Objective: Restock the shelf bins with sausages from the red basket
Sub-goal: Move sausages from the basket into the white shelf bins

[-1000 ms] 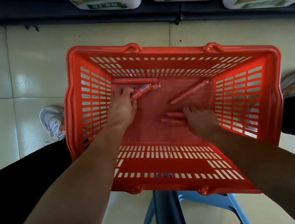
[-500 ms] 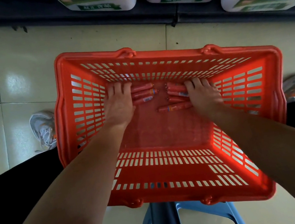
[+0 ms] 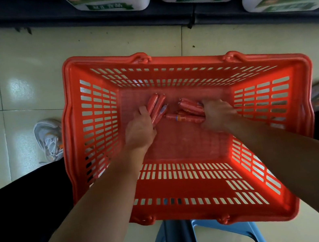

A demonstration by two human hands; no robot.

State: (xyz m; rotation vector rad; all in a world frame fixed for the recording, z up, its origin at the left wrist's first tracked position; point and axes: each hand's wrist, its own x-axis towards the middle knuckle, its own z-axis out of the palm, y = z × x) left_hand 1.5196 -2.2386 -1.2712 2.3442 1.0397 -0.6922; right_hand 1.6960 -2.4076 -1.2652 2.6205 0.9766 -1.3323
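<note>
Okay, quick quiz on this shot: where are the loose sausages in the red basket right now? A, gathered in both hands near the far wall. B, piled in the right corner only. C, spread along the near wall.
A: the left hand and right hand each grip sausages on the floor of the red basket.

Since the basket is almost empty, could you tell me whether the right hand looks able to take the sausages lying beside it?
Probably yes. The right hand is already down on the floor of the red basket, closing on the sausages there, and nothing lies between them.
</note>
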